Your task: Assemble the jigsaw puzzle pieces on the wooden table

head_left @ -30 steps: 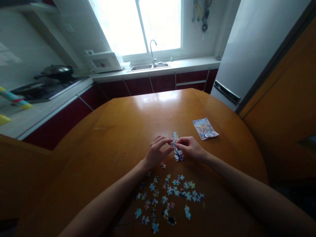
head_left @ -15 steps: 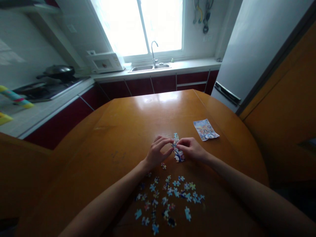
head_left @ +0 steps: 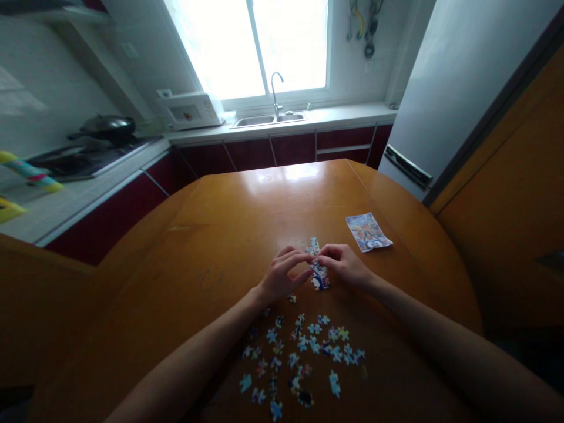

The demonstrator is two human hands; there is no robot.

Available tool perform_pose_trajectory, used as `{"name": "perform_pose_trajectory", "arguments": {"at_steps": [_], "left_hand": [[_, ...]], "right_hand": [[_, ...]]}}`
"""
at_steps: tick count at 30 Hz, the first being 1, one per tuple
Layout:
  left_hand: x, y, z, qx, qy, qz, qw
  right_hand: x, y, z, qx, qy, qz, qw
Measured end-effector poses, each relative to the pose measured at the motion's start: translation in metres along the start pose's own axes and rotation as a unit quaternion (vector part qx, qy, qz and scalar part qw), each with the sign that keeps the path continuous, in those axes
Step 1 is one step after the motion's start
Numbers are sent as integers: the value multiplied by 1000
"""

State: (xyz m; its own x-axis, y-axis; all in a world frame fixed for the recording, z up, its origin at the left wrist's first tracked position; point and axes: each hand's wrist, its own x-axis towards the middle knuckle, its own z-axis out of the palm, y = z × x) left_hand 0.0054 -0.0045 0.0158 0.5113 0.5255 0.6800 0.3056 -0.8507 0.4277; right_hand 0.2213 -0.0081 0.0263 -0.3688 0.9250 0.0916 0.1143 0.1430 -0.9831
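A narrow strip of joined jigsaw pieces (head_left: 320, 281) lies on the table, running away from me between both hands. From its left side my left hand (head_left: 285, 273) reaches in, thumb and fingers apart, with the forefinger tip at the middle of the strip. My right hand (head_left: 346, 264) is at the right edge, its thumb and fingers pinched together against the strip; whatever is between those fingertips is hidden. One loose jigsaw piece (head_left: 292, 298) rests just below my left hand. Nearer to me, several loose jigsaw pieces (head_left: 314, 344) are scattered over the wood.
A creased picture sheet (head_left: 369, 232) lies right of the strip on the brown wooden table (head_left: 247, 217). Beyond the table are a counter with a sink (head_left: 255, 121), a microwave (head_left: 191, 111) and a stove with a pan (head_left: 108, 126). A fridge (head_left: 458, 88) stands at the right.
My left forefinger has shifted slightly to the right over the strip. My right hand stays pinched at nearly the same place. The view has shifted a little.
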Motion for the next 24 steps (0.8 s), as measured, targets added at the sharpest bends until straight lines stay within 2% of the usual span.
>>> {"name": "perform_pose_trajectory", "arguments": {"at_steps": [5,12,18,24], "left_hand": [[2,0,1,5,8,-2,1000],[1,-1,3,-4,-15,2,1000],[0,-1,3,22,20,-17,999],[6,5,-5,39,-17,1,999]], "right_hand": [[-2,-1,1,6,-20,-2,1000],[-3,2,5,128,7,35,991],[-1,5,5,133,7,22,991],[-2,5,8,113,23,22,993]]}}
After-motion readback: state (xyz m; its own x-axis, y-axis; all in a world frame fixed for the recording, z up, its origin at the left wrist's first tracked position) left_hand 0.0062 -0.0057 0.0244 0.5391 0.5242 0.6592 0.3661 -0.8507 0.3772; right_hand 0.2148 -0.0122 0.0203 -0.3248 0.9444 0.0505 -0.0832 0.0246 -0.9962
